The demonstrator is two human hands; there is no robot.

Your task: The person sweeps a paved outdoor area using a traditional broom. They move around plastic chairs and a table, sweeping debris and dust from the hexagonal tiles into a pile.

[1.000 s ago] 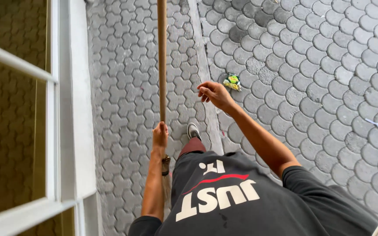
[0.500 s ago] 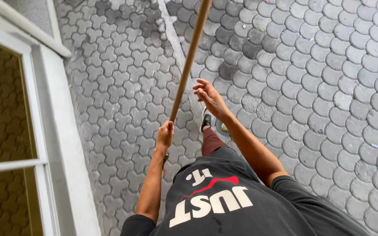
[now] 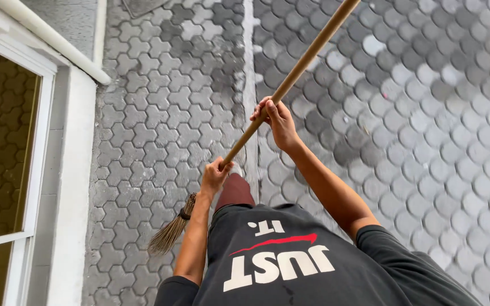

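Note:
I hold a broom with a long wooden handle (image 3: pixel 307 59) that slants from the upper right down to the lower left. My right hand (image 3: pixel 279 120) is closed around the handle partway up. My left hand (image 3: pixel 214 177) grips it lower down, just above my knee. The brown bristle head (image 3: pixel 168 235) rests on the grey paving by my left side, bound with a dark band. My dark printed shirt (image 3: pixel 290 260) fills the bottom of the view.
Grey hexagonal paving stones (image 3: pixel 426 141) cover the ground, split by a pale concrete strip (image 3: pixel 249 85). A white window frame (image 3: pixel 38 141) with glass and a white pipe (image 3: pixel 58 42) run along the left side.
My right hand, open and off the handle a second ago, now grips it. The handle has tilted from upright to slanting right, and the bristle head has come into view.

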